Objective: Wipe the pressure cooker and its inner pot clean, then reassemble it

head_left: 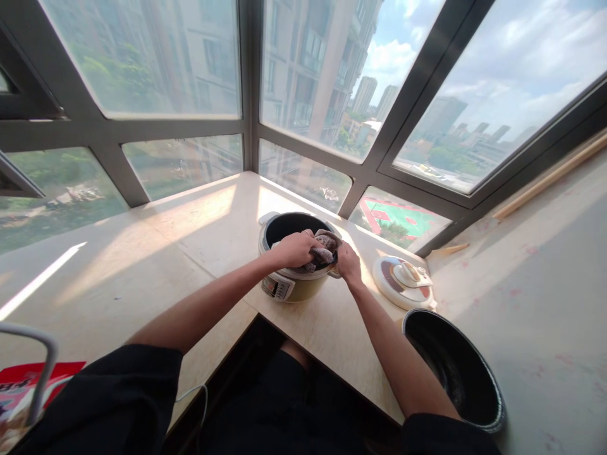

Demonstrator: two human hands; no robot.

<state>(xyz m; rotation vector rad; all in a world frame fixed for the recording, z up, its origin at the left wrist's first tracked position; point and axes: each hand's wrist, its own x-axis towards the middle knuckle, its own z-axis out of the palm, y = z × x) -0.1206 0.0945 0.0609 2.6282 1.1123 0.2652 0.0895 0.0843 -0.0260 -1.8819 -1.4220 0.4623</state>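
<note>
In front of me stands an electric pressure cooker (pixel 303 292), its lid off and its dark inside showing. My left hand (pixel 298 249) is over the cooker's front rim, fingers closed on a crumpled grey-brown cloth (pixel 326 243). At the right side of the rim my right hand (pixel 348 260) grips the same cloth, its fingers partly hidden behind it. The cloth lies bunched between both hands at the cooker's right front edge. Whether it touches the inner wall cannot be made out.
The cooker's lid (pixel 405 281) lies on the counter to the right. Nearer me on that side, a dark inner pot (pixel 453 373) rests tilted. A red package (pixel 38 385) and a grey curved bar (pixel 47 354) are at the lower left. Windows (pixel 308 76) enclose the counter (pixel 165 253).
</note>
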